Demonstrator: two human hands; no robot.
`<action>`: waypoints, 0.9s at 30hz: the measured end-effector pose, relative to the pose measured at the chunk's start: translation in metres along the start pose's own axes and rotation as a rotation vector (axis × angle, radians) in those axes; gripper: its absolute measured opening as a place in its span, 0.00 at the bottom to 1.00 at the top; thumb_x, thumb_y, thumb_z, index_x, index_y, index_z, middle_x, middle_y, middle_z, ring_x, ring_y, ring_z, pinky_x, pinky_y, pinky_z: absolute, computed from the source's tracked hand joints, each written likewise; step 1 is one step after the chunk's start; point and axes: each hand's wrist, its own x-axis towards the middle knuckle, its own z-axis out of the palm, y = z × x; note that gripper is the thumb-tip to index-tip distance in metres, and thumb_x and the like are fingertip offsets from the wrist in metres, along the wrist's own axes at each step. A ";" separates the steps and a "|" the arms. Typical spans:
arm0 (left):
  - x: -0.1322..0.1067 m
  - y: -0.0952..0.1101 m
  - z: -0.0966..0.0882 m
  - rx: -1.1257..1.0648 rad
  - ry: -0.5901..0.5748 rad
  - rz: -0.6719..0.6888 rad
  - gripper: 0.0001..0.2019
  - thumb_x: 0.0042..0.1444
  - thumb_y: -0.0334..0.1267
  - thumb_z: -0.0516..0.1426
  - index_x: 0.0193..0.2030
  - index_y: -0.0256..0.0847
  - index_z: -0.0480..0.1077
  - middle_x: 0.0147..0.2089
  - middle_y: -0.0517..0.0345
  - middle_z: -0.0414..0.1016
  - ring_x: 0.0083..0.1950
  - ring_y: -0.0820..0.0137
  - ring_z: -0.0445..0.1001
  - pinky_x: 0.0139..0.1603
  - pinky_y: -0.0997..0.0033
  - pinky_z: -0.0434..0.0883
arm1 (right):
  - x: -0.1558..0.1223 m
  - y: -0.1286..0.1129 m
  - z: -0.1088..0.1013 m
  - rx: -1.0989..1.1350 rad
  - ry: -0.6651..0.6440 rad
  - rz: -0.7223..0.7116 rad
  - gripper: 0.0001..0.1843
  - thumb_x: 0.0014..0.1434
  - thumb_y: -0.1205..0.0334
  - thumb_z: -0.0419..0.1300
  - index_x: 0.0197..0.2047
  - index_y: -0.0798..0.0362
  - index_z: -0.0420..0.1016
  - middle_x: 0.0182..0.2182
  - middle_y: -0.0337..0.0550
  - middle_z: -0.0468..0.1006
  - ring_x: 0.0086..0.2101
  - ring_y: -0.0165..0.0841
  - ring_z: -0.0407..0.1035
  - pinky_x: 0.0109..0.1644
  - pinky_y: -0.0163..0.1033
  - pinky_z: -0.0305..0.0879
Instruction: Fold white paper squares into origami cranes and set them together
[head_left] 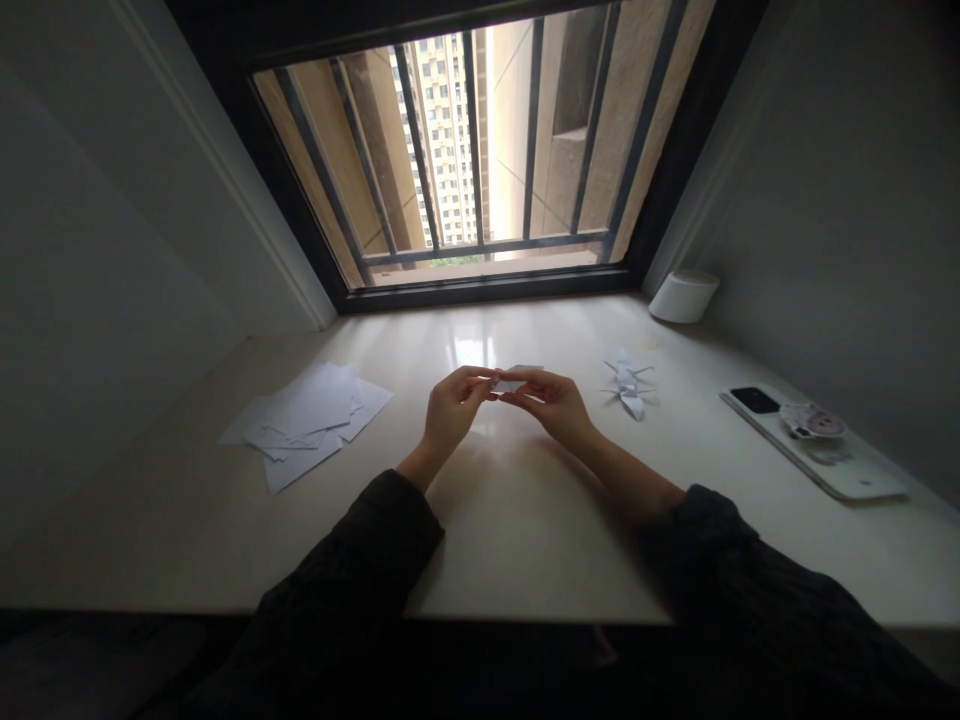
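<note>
A small folded piece of white paper is held between both hands, above the middle of the pale sill. My left hand pinches its left end between thumb and fingers. At the other end, my right hand grips the paper the same way, and its fingers cover part of it. The exact folds are too small to make out. To the right of my right hand lie folded paper cranes, close together with thin points sticking out. A loose pile of white paper sheets lies to the left of my left hand.
A phone with a round cartoon grip lies face down at the right. In the back right corner stands a white cylindrical object. A dark-framed window with bars closes off the back; the sill's front edge is near me.
</note>
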 end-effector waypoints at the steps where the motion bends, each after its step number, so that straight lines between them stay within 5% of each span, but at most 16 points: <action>1: 0.000 0.001 0.000 0.013 -0.003 0.004 0.11 0.50 0.41 0.62 0.40 0.39 0.75 0.40 0.51 0.79 0.36 0.68 0.78 0.41 0.65 0.76 | 0.000 0.001 0.000 0.021 0.016 0.013 0.17 0.43 0.56 0.71 0.39 0.47 0.80 0.41 0.42 0.80 0.41 0.39 0.75 0.51 0.49 0.71; 5: -0.002 0.003 -0.001 0.075 0.020 0.055 0.11 0.48 0.39 0.63 0.40 0.41 0.76 0.42 0.52 0.79 0.40 0.65 0.79 0.47 0.62 0.74 | 0.001 0.002 0.000 0.088 0.057 0.056 0.19 0.41 0.56 0.72 0.39 0.48 0.80 0.39 0.43 0.81 0.41 0.40 0.75 0.52 0.50 0.70; 12: -0.003 0.000 -0.002 0.080 0.056 0.085 0.09 0.49 0.40 0.63 0.36 0.41 0.77 0.34 0.55 0.80 0.37 0.66 0.79 0.44 0.62 0.75 | 0.001 -0.001 0.002 0.081 0.089 0.052 0.14 0.41 0.57 0.72 0.34 0.48 0.82 0.38 0.42 0.82 0.42 0.41 0.75 0.52 0.50 0.70; 27: -0.006 0.004 0.001 0.157 0.101 0.104 0.06 0.49 0.39 0.63 0.34 0.42 0.78 0.33 0.56 0.81 0.36 0.67 0.79 0.43 0.64 0.76 | 0.003 0.000 0.004 0.114 0.112 -0.036 0.04 0.45 0.61 0.70 0.28 0.47 0.81 0.31 0.38 0.82 0.41 0.40 0.76 0.53 0.48 0.69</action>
